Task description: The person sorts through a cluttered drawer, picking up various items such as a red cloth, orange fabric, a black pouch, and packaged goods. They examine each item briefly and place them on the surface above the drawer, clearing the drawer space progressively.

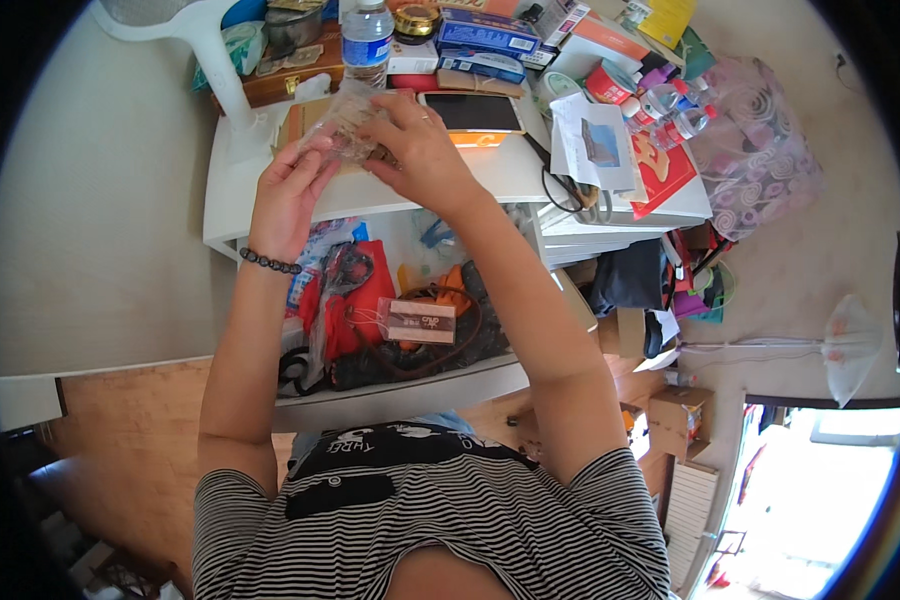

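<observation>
In the head view, the left hand and right hand are pinching a clear bag over the white desk, where a lamp is standing at its left, a bottle at its back, and its open drawer is jutting above the floor.

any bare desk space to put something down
Two bare patches on the white desk: one bordered by the right hand, orange box and white paper sheet, one between the white lamp base and left hand. Crowded: the desk's back, around the clear plastic bottle and blue cardboard boxes, and the open white drawer.
</observation>
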